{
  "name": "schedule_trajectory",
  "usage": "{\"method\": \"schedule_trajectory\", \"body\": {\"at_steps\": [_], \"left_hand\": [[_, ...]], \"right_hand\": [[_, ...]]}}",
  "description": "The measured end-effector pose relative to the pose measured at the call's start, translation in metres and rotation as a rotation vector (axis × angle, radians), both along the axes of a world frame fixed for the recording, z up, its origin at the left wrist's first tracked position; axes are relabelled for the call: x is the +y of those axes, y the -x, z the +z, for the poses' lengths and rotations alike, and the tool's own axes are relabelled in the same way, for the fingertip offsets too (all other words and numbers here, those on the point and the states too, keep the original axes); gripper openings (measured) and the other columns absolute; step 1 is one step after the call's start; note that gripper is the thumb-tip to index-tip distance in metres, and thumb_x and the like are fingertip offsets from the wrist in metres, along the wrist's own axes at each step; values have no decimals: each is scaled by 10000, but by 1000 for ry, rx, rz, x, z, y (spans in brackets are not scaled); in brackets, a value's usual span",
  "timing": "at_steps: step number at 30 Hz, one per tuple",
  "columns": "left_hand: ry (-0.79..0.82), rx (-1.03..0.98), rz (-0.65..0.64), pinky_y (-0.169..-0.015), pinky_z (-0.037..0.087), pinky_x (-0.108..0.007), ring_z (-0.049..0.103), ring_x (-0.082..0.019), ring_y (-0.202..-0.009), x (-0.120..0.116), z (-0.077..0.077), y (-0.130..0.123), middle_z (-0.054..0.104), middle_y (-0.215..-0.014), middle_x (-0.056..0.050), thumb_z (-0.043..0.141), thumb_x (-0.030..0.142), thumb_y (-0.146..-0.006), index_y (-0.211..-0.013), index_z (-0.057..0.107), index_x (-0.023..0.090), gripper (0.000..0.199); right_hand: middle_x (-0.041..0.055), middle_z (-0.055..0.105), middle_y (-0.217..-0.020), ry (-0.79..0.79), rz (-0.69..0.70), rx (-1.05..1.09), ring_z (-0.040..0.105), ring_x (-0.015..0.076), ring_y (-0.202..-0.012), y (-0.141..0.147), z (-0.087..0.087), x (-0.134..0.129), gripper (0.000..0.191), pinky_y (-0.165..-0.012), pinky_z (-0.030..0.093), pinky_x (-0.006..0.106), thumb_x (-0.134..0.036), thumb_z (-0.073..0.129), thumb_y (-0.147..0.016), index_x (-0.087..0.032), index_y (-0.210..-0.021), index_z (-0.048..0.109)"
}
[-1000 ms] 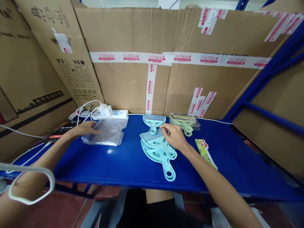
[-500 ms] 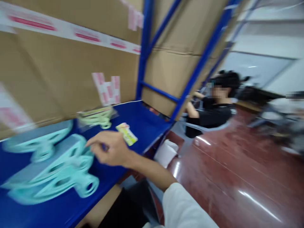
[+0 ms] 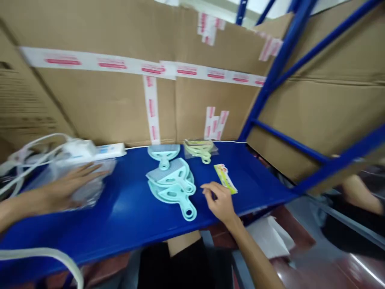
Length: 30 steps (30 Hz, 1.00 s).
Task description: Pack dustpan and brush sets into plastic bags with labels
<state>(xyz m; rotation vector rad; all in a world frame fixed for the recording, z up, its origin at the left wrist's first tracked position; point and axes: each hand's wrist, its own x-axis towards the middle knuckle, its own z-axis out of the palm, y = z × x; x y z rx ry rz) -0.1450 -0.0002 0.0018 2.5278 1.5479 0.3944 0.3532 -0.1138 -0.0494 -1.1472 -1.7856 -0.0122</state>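
Note:
My left hand [image 3: 78, 182] lies flat with its fingers stretched out on a stack of clear plastic bags [image 3: 93, 190] at the left of the blue table. My right hand [image 3: 221, 200] is loosely closed, thumb and forefinger curled together, and nothing shows in it. It hovers just right of several overlapping teal pieces [image 3: 174, 190], fan-shaped with ringed handles, like small dustpans. Behind them lies another teal dustpan-like piece [image 3: 164, 154]. A green one in a clear bag [image 3: 201, 150] is near the cardboard wall. A yellow-and-white printed card [image 3: 225, 178] lies beside my right hand.
White cables and a power strip [image 3: 110, 150] crowd the back left of the blue table [image 3: 129, 216]. A taped cardboard wall [image 3: 120, 104] closes the back, and a blue metal frame [image 3: 270, 86] stands at the right. Another person's arm [image 3: 363, 192] shows beyond it.
My view has swung left, bringing my left hand and the plastic bags into sight. My right hand keeps its curled shape near the teal pieces.

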Motion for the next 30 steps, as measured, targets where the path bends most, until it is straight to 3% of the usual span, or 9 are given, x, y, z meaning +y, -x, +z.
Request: {"method": "schedule_trajectory", "body": {"at_steps": [3,8,11,15,20,26,30], "left_hand": [[114,108,-3,-1263,349,-468,420,-328,-1550,3,-9,12,554,-1608,-108,708,295,-656,-1456,629,233,807],[214,227,-28,-1237,395,-422,388,-307,-1556,-6,0,0,520,-1632,-92,642,100,-556,-1553,516,203,1010],[192,327,-43,-1195,436,-421,420,-326,-1507,-9,4,-8,602,-1529,-119,645,44,-572,-1496,573,167,934],[171,371,-68,-1195,409,-456,427,-338,-1457,-9,2,-12,569,-1510,-153,622,-13,-608,-1495,571,148,903],[238,306,-138,-1221,358,-423,408,-307,-1455,-13,8,-15,580,-1495,-125,627,-31,-637,-1453,608,139,833],[206,200,-209,-1178,409,-397,562,-277,-1318,2,2,-2,677,-1367,-132,720,65,-719,-1294,711,115,578],[179,149,-210,-1150,454,-431,596,-293,-1313,6,0,4,685,-1376,-124,772,117,-705,-1333,707,163,633]], "right_hand": [[29,759,-792,-12,25,-11,724,218,-687,3,3,3,266,-687,586,359,-98,532,-969,-266,-990,737],[21,749,-777,-9,34,-30,711,203,-657,8,5,1,273,-662,583,349,-77,530,-969,-260,-983,733],[14,742,-773,-12,29,-28,706,190,-662,7,4,1,273,-668,579,336,-64,528,-968,-250,-982,727],[-3,740,-784,-14,13,-33,705,165,-676,5,3,2,259,-682,569,308,-52,540,-970,-233,-987,725],[-12,736,-780,4,26,-61,698,146,-670,6,3,2,269,-665,551,282,-27,538,-958,-220,-981,724],[-4,739,-789,3,28,-65,694,148,-671,6,3,2,260,-642,533,281,-34,537,-967,-213,-982,725],[-4,738,-794,8,42,-72,682,150,-659,7,4,3,259,-612,509,281,-46,533,-977,-219,-987,725]]}}
